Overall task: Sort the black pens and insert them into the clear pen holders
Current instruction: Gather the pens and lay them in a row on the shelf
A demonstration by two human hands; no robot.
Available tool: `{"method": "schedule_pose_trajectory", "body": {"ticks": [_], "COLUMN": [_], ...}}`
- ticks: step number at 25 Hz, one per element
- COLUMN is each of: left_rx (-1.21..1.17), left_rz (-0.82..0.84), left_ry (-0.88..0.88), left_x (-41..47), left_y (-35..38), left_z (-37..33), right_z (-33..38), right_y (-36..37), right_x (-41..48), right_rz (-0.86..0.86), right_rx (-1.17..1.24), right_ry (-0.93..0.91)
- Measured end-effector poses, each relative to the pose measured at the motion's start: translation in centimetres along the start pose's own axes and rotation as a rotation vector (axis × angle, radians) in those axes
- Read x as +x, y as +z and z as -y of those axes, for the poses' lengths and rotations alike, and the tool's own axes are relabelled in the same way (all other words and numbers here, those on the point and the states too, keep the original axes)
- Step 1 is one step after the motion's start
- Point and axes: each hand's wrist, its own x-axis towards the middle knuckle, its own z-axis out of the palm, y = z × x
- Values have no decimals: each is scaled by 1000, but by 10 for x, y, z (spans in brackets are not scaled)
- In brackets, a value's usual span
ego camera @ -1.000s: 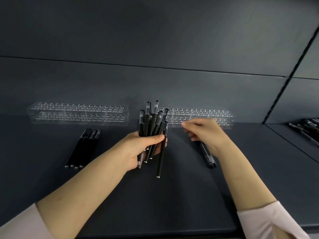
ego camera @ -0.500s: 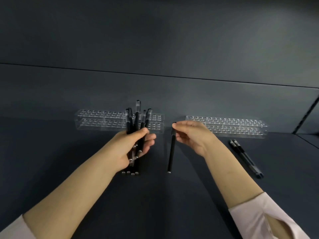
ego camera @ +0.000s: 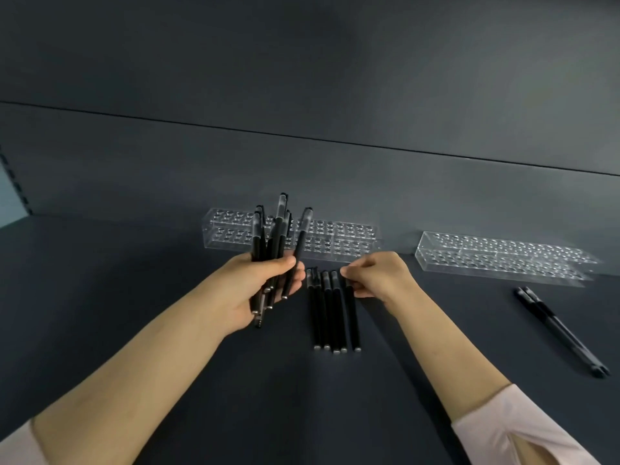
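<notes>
My left hand [ego camera: 260, 288] grips a bundle of black pens [ego camera: 273, 236] held upright, caps up. Just right of it, a row of several black pens [ego camera: 327, 317] lies flat on the dark surface. My right hand [ego camera: 380, 278] pinches the top end of the rightmost pen [ego camera: 354, 323] of that row, which lies on the surface beside the others. Behind the hands stands a clear pen holder [ego camera: 335, 241] with rows of holes, all vacant. A second clear pen holder [ego camera: 500, 260] stands to the right, also holding no pens.
Two more black pens [ego camera: 560, 330] lie side by side at the right, in front of the second holder. A dark back wall rises right behind the holders. A perforated upright strip [ego camera: 15, 186] runs at the far left edge.
The camera view has swung left. My right hand carried a single pen left and down, laying it at the right end of the row. The left hand keeps its bundle.
</notes>
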Motion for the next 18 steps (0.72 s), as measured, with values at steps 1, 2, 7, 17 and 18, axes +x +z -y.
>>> {"method": "schedule_pose_trajectory", "body": {"ticks": [1,2,7,17,18], "left_rx": [-11,-7,67,204,210], "left_rz": [-2,-5,16,204,207], "left_ry": [3,5,-5,-68,-64], "left_x": [0,0,-4,-19,-19], "left_y": [-1,0,1,8,8], "left_z": [1,1,1,3,3], "right_z": [0,1,4,22,21], "right_y": [3,5,6,2,3], "right_x": [0,-1,-12,-37,-38], "right_rz": [-10,-17,-6,309,338], "right_rx": [-36,-57,-23,407,448], "right_ry": [-9,-19,-84,-152,-152]}}
